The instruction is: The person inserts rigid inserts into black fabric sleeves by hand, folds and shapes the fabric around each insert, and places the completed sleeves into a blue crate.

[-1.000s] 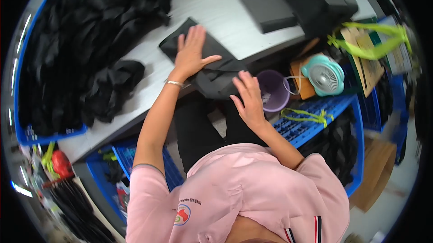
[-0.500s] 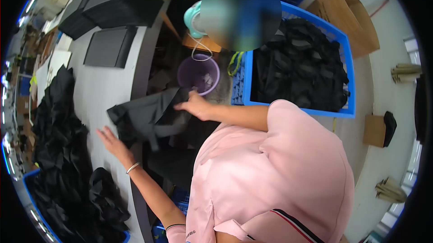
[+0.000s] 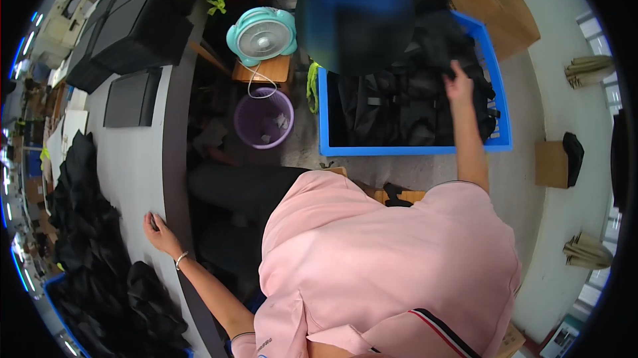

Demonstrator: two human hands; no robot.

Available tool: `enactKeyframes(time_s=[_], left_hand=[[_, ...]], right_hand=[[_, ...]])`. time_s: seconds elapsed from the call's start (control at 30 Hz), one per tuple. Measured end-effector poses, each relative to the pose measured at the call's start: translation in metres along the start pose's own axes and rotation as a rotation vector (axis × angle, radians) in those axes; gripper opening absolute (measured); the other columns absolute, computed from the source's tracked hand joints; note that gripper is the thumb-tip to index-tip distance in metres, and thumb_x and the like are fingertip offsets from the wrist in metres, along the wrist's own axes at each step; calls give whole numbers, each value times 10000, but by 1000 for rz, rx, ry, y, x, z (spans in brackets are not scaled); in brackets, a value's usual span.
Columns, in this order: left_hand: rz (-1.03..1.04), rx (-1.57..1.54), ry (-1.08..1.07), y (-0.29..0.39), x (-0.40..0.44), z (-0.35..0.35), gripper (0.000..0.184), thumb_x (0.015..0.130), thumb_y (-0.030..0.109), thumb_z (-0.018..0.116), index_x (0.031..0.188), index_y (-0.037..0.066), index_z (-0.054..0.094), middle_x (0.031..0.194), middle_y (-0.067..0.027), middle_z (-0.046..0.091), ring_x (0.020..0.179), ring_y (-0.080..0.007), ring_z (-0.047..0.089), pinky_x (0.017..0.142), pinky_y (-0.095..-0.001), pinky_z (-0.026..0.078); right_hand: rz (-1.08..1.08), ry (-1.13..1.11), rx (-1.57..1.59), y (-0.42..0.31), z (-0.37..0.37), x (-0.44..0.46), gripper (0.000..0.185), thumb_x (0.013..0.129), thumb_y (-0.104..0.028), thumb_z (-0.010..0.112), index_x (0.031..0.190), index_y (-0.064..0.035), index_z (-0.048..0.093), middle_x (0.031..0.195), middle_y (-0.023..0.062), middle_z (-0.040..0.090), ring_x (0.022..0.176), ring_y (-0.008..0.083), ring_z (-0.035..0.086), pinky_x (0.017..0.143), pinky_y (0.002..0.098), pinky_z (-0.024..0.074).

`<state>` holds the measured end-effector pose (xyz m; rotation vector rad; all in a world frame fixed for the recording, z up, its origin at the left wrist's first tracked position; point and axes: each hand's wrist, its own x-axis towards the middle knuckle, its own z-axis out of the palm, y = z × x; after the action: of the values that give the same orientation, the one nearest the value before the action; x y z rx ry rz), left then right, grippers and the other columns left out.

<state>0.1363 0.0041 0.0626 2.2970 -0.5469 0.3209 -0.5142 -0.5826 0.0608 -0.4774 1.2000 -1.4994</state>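
Observation:
My right hand (image 3: pixel 458 87) reaches over the blue crate (image 3: pixel 419 150) at the upper right. Its fingers are stretched out and apart, close against a black fabric piece (image 3: pixel 435 35) that lies on top and reaches past the far rim. More black fabric pieces (image 3: pixel 399 109) fill the crate. My left hand (image 3: pixel 161 235) is at the edge of the grey table (image 3: pixel 136 158), fingers curled in. A small dark spot shows between them, too small to name. Nearby on the table lies a heap of black fabric (image 3: pixel 86 218).
Black folded panels (image 3: pixel 133 97) and black stacked blocks (image 3: pixel 139 25) stand at the table's far end. Between table and crate are a purple basket (image 3: pixel 246 135) and a turquoise fan (image 3: pixel 263 39). A cardboard box (image 3: pixel 495 9) stands behind the crate.
My right hand has swung from the table edge to the crate, and the black fabric piece it held has left the table side. My left hand has gone from spread fingers to curled ones.

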Motion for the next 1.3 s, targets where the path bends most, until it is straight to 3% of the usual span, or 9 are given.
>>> enactKeyframes(time_s=[0.13, 0.2, 0.33, 0.4, 0.6, 0.8, 0.93, 1.1, 1.3], left_hand=[[109, 123, 42, -14, 0, 2, 314, 924, 182, 629, 1173, -9, 652, 1257, -178, 625, 1190, -322, 573, 1038, -411, 423], [77, 87, 81, -28, -1, 11, 303, 906, 172, 643, 1174, 32, 664, 1254, -170, 627, 1220, -320, 553, 1057, -417, 409], [8, 184, 122, -1, -12, 11, 317, 866, 159, 664, 1164, 54, 647, 1298, -156, 594, 1267, -341, 503, 1092, -436, 373], [40, 167, 159, 4, -16, 13, 311, 867, 156, 669, 1157, 50, 636, 1307, -164, 581, 1270, -363, 490, 1089, -447, 374], [-6, 105, 190, 20, -22, 11, 333, 860, 166, 681, 1175, 73, 628, 1353, -151, 553, 1324, -385, 433, 1106, -459, 360], [-219, -104, 180, 23, 1, 1, 333, 886, 227, 679, 1183, 80, 656, 1398, -161, 528, 1345, -349, 427, 1082, -405, 382], [-170, -153, 396, 8, 71, -32, 287, 912, 209, 654, 1146, 42, 659, 1361, -179, 557, 1268, -342, 523, 1031, -386, 431], [59, 32, 699, -29, 183, -74, 291, 897, 116, 628, 1156, -14, 606, 1293, -211, 571, 1218, -371, 535, 1032, -417, 423], [-233, 216, 526, -77, 253, -80, 439, 838, 71, 674, 1265, 24, 580, 1246, -214, 604, 1146, -391, 580, 984, -430, 466]], right_hand=[[-65, 126, -208, -56, -63, 139, 442, 952, -263, 579, 1329, -43, 515, 1257, 127, 599, 1177, 287, 569, 914, 541, 532], [-112, -151, 24, -17, -103, 166, 673, 934, -311, 356, 1541, -79, 175, 1551, 141, 270, 1474, 418, 160, 1131, 649, 255], [-180, 85, -501, 86, 8, 60, 627, 885, -97, 629, 1434, 52, 366, 1282, 258, 553, 1096, 345, 628, 860, 440, 579], [-960, 5, -1321, 147, 41, 13, 450, 835, -38, 618, 1256, 107, 554, 1259, 273, 563, 1077, 331, 627, 912, 360, 533], [-872, -1195, -1096, 212, 179, -261, 401, 897, -27, 562, 1294, 19, 539, 1455, 246, 385, 1385, 392, 355, 1161, 438, 258], [-740, -1868, -787, 261, 218, -437, 433, 861, -2, 600, 1290, -18, 538, 1439, 221, 415, 1355, 397, 398, 1127, 439, 317], [-1294, -2002, -851, 284, 227, -475, 426, 833, -100, 685, 1248, -71, 594, 1386, 142, 497, 1154, 327, 516, 970, 439, 392], [-1162, -1996, -868, 283, 233, -467, 408, 819, -131, 708, 1214, -79, 620, 1351, 115, 529, 1135, 293, 523, 965, 436, 398], [-1154, -2008, -893, 285, 238, -466, 404, 812, -125, 713, 1204, -77, 627, 1342, 114, 535, 1126, 296, 524, 955, 438, 399]])
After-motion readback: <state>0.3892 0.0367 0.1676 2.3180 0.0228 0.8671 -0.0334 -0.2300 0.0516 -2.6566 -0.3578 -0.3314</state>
